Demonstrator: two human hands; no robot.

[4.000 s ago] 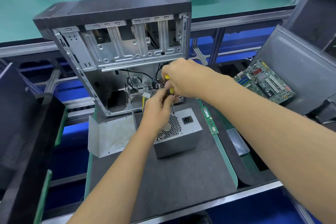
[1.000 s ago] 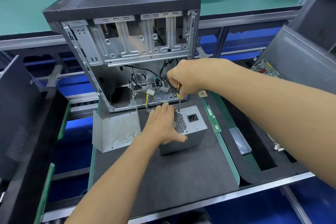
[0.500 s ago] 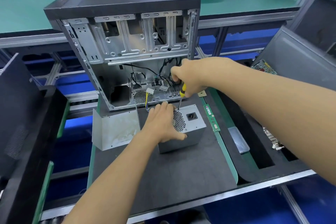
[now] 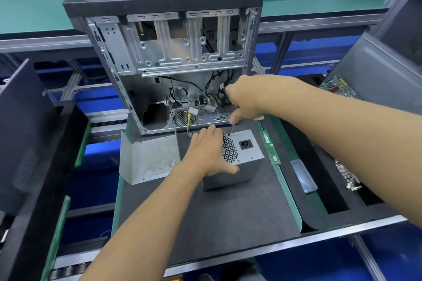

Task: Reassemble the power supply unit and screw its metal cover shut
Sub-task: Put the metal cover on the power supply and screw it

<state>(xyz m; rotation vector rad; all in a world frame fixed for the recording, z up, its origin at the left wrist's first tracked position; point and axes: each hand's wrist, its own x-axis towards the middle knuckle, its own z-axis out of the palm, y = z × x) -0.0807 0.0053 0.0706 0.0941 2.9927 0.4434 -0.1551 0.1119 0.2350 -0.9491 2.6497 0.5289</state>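
Now right hand (image 4: 245, 100) has turned, hiding the screwdriver (image 4: 231, 130) handle it grips | left hand (image 4: 209, 151) stays flat on power supply (image 4: 239, 159), fingers straight | grey box, honeycomb grille, mat (image 4: 228, 217) centre, 6 o'clock of case (image 4: 173, 57)

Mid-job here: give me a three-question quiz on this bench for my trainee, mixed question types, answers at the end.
1. True or false: the left hand rests on top of the power supply.
2. What tool does the right hand grip?
A. pliers
B. screwdriver
C. brush
3. Fill in: the loose bent metal cover stands to the ____ of the power supply.

Key:
1. True.
2. B, the screwdriver, tip at the unit's top far edge by the fan grille.
3. Left.
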